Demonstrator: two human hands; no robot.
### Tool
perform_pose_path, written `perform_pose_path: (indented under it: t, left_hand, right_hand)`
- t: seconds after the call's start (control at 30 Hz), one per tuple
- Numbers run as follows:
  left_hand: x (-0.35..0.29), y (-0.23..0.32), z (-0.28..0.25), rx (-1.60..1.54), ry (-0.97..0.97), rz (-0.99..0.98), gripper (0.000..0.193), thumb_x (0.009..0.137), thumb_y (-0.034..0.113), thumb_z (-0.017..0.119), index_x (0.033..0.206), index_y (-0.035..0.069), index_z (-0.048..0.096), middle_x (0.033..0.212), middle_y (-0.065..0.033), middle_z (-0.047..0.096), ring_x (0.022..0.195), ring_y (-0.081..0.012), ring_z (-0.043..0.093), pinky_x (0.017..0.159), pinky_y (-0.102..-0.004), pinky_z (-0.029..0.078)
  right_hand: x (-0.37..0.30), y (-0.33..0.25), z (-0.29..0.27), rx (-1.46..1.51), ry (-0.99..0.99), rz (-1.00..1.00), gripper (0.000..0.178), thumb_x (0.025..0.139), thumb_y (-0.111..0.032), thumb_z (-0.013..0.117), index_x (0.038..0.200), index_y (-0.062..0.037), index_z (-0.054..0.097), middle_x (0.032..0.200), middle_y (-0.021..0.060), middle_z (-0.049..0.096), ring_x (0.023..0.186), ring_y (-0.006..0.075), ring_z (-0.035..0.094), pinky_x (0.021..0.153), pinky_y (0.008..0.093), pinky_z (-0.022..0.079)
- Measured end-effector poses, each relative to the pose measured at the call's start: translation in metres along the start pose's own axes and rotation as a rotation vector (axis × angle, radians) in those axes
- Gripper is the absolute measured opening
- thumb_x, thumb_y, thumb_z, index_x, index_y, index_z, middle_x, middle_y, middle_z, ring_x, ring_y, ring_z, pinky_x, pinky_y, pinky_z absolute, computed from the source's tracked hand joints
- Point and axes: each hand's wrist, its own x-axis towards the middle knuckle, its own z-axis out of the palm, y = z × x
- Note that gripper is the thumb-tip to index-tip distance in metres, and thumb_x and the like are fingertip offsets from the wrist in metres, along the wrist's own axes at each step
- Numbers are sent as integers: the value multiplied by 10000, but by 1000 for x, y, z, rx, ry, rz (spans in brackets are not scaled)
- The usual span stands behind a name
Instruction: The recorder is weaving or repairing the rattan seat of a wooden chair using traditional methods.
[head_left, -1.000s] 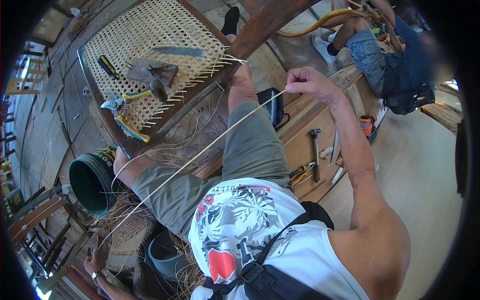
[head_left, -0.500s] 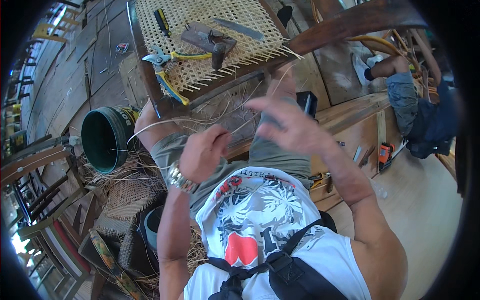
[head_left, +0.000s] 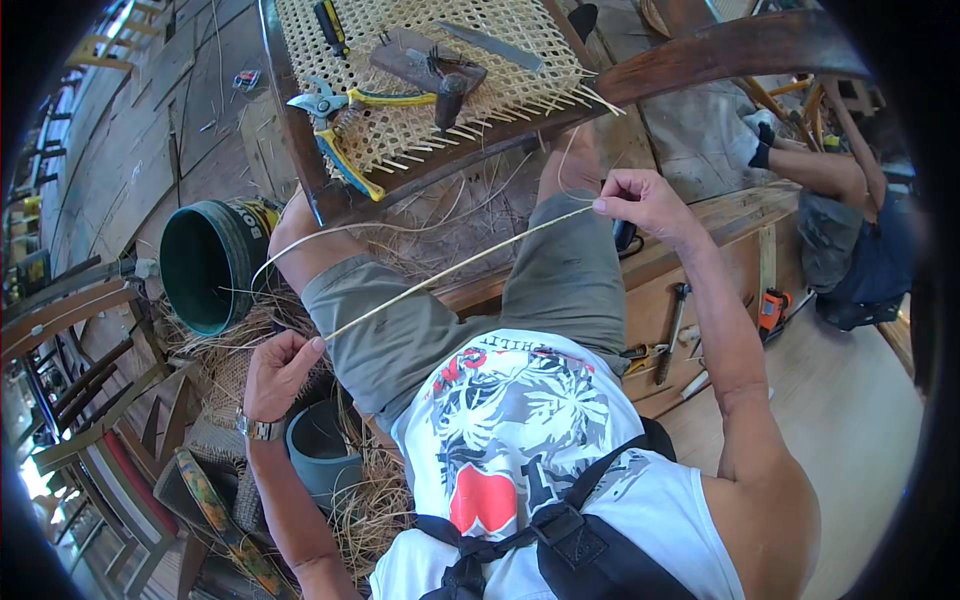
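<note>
A pale cane strand (head_left: pixel 450 268) stretches across my thighs, pulled straight between both hands. My left hand (head_left: pixel 283 375), with a watch on the wrist, pinches its lower end on the left. Higher up on the right, my right hand (head_left: pixel 648 205) pinches the strand between thumb and fingers, and a thin length curls up beyond it. Ahead is a dark wooden frame with a woven cane panel (head_left: pixel 390 30), its loose ends sticking out along the near edge. On it lie yellow-handled pruning shears (head_left: pixel 345 115), a screwdriver (head_left: pixel 330 28), a blade (head_left: pixel 488 45) and a wooden block with metal pins (head_left: pixel 415 62).
A green bucket (head_left: pixel 205 270) stands left of my knee, and a smaller grey container (head_left: pixel 325 452) sits among cane scraps (head_left: pixel 385 505). At right, a hammer (head_left: pixel 674 330) and an orange tool (head_left: pixel 772 308) lie on boards. Another person (head_left: pixel 835 210) sits at far right.
My hands have moved apart: the left went down and left, the right went right and closed on the strand. The strand is now taut between them.
</note>
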Motion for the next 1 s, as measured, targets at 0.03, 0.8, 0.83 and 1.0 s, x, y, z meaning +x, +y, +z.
perform_pose_path:
  t: [0.03,0.8,0.83,1.0]
  left_hand:
    - [0,1,0,14,19,19,285,945,277,693,794,55,596,624,69,509,548,-14,421,504,-197,330]
    - [-4,-1,-19,38,45,56,242,956,240,669,844,26,640,664,50,557,578,-38,459,532,-219,372]
    - [-6,-9,-27,113,56,89,211,959,208,646,872,15,643,670,27,583,592,-58,504,553,-230,407]
    - [-9,-7,-49,435,114,195,174,955,153,588,940,-8,651,693,-66,649,643,-139,637,617,-282,497]
  right_hand:
    - [0,1,1,15,10,-4,151,880,-153,722,796,-74,624,733,-78,565,677,0,480,613,194,388]
    - [-6,-20,-29,-134,34,-22,149,880,-168,720,810,-64,639,727,-63,586,682,28,505,618,207,403]
    - [-7,-21,-44,-380,171,-26,157,885,-188,712,832,-56,647,722,-41,588,687,48,512,633,225,418]
    - [-21,12,-130,-1637,702,189,255,926,-260,637,1069,-50,663,1003,104,676,927,201,651,796,350,506]
